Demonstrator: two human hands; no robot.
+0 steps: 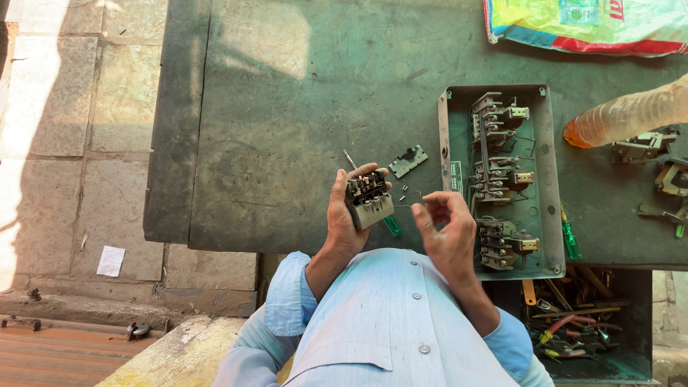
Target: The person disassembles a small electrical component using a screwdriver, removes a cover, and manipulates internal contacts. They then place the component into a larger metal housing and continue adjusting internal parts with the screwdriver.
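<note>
Over the worktop (301, 129): both hands work close to the person's chest, above the near edge of the dark green metal surface.
Left hand (344, 218): it grasps a small grey switch block (369, 198), fingers wrapped around its back, the contacts facing up.
Right hand (448, 229): it is just beside the block, fingers pinched together on something very thin, maybe a wire or a small pin; I cannot tell which.
Step in hand: it seems a fine part is being fitted to, or taken from, the block.
Next move: I judge it needs a steady left grip and a careful aim of the right fingertips at the block's contacts.
Near things: a green screwdriver (392, 226) lies under the block, some tiny screws (403, 192) and a small grey plate (408, 160) lie beyond it.
Metal box (548, 179): open, to the right, with three similar blocks inside.
Far right: a plastic bottle (631, 115) lies on its side.
</note>
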